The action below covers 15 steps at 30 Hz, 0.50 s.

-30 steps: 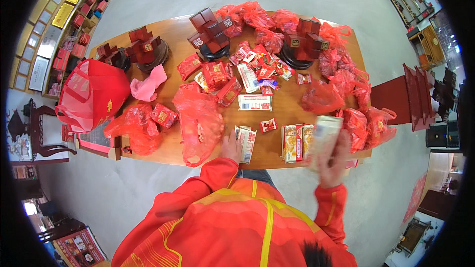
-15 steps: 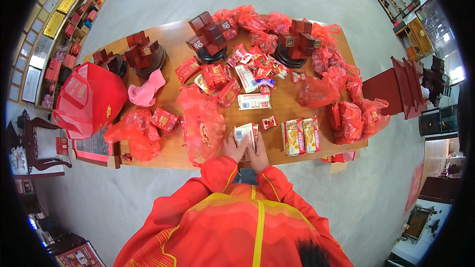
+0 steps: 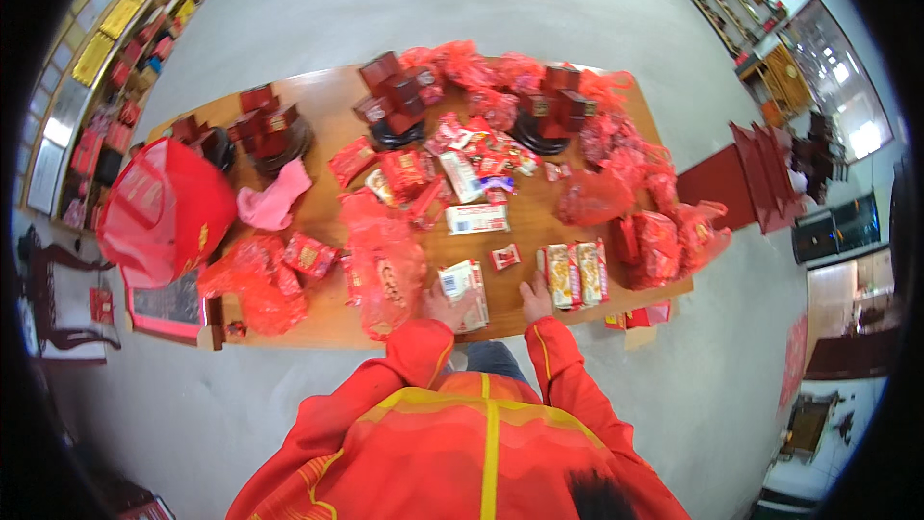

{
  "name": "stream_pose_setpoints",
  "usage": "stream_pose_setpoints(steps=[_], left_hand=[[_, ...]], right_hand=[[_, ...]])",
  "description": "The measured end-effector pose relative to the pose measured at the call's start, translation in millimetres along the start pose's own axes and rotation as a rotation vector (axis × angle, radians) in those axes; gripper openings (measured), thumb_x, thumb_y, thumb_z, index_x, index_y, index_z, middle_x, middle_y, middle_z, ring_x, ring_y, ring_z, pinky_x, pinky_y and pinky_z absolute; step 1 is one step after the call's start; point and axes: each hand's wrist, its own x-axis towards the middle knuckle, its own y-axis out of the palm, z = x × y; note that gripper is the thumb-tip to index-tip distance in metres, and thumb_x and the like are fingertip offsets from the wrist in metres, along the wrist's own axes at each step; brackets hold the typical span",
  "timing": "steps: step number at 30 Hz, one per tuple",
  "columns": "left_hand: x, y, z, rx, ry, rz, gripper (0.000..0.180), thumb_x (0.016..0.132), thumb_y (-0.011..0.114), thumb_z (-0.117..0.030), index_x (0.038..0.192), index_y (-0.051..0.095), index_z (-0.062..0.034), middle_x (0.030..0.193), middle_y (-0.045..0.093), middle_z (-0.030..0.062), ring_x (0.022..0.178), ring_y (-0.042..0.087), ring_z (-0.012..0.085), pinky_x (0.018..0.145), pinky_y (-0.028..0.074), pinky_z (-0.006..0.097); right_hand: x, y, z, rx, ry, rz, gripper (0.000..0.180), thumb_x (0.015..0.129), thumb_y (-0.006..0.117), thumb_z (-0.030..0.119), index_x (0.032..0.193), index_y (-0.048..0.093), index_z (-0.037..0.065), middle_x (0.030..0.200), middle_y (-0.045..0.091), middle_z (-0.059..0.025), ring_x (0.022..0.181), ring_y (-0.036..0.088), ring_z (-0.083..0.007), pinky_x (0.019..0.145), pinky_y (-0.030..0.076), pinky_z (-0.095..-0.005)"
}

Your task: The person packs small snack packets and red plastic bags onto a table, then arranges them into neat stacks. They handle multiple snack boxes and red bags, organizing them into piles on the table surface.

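Red lettering, too blurred to read, and a barcode-like patch mark the white snack packet [image 3: 467, 293] on the bench [image 3: 532, 223]. The left hand [image 3: 438, 307] lies against its left edge, grip unclear; the right hand [image 3: 536, 300], empty, loosely spread, points forward beside two picture-printed packets [image 3: 575, 275].

One small red packet [image 3: 505, 256], two picture-front packs [image 3: 564, 276] just right of it, two white-side-up packs [image 3: 478, 219] beyond it. Way past it there's four dark red block sculptures [image 3: 393, 96]; off left, one pink cloth [image 3: 273, 197] and one big red tote [image 3: 166, 212]. Stack of packs [image 3: 466, 289] nearer than it? honestly can't tell how many.
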Motion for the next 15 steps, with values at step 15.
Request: stream_pose_setpoints(steps=[15], left_hand=[[-17.0, 4.8, -7.0, 0.138, -0.055, -0.064, 0.087, 0.074, 0.076, -0.061, 0.134, 0.051, -0.0036, 0.119, 0.058, 0.0239, 0.114, 0.054, 0.0404, 0.1, 0.044, 0.049]], right_hand=[[11.9, -30.9, 46.1, -0.174, -0.231, -0.038, 0.042, 0.088, 0.065, 0.007, 0.128, 0.056, -0.003, 0.127, 0.061, -0.0201, 0.124, 0.056, -0.0334, 0.107, 0.042, -0.0414]])
